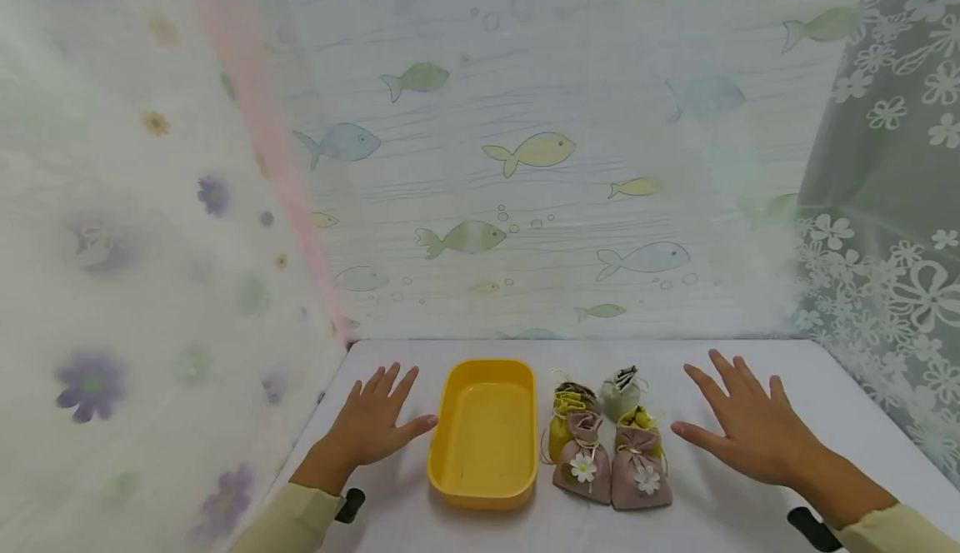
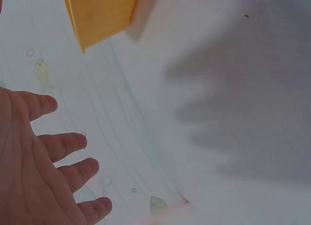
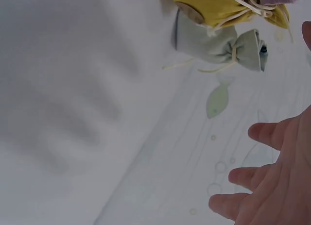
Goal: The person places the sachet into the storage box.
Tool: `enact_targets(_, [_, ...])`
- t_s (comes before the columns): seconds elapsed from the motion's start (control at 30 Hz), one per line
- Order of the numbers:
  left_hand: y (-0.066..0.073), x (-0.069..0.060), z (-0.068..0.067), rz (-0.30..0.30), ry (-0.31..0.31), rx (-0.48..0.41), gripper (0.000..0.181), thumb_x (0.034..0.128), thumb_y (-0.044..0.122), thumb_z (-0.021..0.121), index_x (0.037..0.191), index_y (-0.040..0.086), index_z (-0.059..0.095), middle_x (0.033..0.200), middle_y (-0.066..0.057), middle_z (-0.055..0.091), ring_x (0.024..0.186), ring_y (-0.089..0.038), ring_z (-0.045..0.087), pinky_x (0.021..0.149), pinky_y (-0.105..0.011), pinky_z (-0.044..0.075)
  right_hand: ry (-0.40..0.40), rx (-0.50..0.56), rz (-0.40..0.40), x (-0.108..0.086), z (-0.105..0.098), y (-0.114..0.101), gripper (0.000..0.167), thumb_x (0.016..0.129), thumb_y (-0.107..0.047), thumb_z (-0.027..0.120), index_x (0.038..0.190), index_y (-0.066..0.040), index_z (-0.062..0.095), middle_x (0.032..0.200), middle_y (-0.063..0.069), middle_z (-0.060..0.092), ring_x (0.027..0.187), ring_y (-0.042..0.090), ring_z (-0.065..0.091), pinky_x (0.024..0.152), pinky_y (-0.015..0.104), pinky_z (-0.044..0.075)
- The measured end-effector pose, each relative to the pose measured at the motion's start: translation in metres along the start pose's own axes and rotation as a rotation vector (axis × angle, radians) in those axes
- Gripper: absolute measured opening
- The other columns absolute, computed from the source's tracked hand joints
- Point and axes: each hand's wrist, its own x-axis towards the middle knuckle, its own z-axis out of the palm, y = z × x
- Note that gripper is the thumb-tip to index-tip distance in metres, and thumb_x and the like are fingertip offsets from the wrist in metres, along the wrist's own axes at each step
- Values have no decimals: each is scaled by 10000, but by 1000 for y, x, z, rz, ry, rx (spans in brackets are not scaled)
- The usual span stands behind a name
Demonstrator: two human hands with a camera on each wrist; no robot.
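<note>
My left hand (image 1: 372, 424) hovers above the table left of a yellow plastic tub (image 1: 482, 490), fingers spread and holding nothing. In the left wrist view a corner of the tub (image 2: 102, 16) shows beyond that hand (image 2: 34, 171). Over on the right, my right hand (image 1: 757, 428) is likewise spread and holds nothing. Between the tub and this hand stand several drawstring pouches: two mauve ones with white flowers, a front-left pouch (image 1: 581, 465) and a front-right pouch (image 1: 641, 478), yellow ones (image 1: 558, 436) behind, and a pale grey-green pouch (image 1: 621, 395) at the back.
A white table (image 1: 720, 520) carries everything. Behind it hangs a fish-print curtain (image 1: 555, 203); a flower-print sheet (image 1: 150, 286) closes the left side, and a lace-patterned curtain (image 1: 885, 170) the right. Dark bands sit at both wrists.
</note>
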Motion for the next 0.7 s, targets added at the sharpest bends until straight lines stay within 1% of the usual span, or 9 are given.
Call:
enact_targets(0.13, [4, 2, 5, 13, 3, -31, 989, 909, 855, 391, 1654, 216, 268, 1702, -170, 256, 1557, -442, 249, 1215, -740, 166, 4, 16, -15, 1, 2, -3, 960, 906, -812, 493, 1609, -172, 359, 1677, 275, 220, 1486, 596, 219, 1044, 901, 94])
enact_targets(0.27, [5, 3, 10, 17, 6, -67, 1000, 904, 864, 383, 1655, 214, 266, 1701, -165, 259, 1548, -434, 276, 1216, -722, 204, 24, 20, -48, 2, 2, -9, 917, 921, -792, 497, 1601, -189, 376, 1682, 226, 256, 1481, 576, 262, 1056, 881, 148])
enact_targets(0.37, [5, 4, 14, 17, 12, -112, 984, 911, 850, 400, 1653, 215, 274, 1697, -161, 272, 1533, -430, 314, 1213, -694, 253, 45, 17, -73, 4, 0, -14, 890, 927, -772, 515, 1589, -190, 395, 1671, 204, 297, 1466, 560, 311, 1065, 862, 191])
enact_targets(0.43, [6, 4, 16, 12, 16, -147, 971, 914, 841, 413, 1646, 213, 296, 1676, -162, 325, 1503, -424, 370, 1193, -679, 310, 54, 17, -86, 6, -1, -18, 878, 929, -767, 521, 1581, -190, 409, 1661, 194, 324, 1457, 547, 341, 1069, 853, 210])
enact_targets(0.57, [10, 5, 19, -10, 13, -206, 911, 938, 789, 464, 1630, 211, 332, 1604, -126, 437, 1422, -379, 477, 1132, -651, 412, 80, 9, -120, 8, 0, -22, 852, 933, -750, 537, 1564, -186, 437, 1625, 185, 392, 1428, 502, 416, 1064, 819, 291])
enact_targets(0.63, [13, 7, 20, -19, 7, -240, 879, 952, 752, 494, 1621, 203, 343, 1572, -111, 464, 1394, -353, 502, 1114, -638, 437, 89, 14, -137, 9, 1, -24, 837, 939, -736, 543, 1557, -181, 446, 1606, 181, 422, 1407, 478, 456, 1054, 780, 352])
enact_targets(0.7, [16, 8, 23, -31, -4, -271, 856, 961, 723, 513, 1621, 207, 337, 1570, -108, 461, 1391, -342, 505, 1113, -637, 440, 96, 20, -151, 10, 2, -25, 824, 941, -725, 555, 1545, -173, 459, 1573, 174, 463, 1368, 456, 502, 1022, 743, 412])
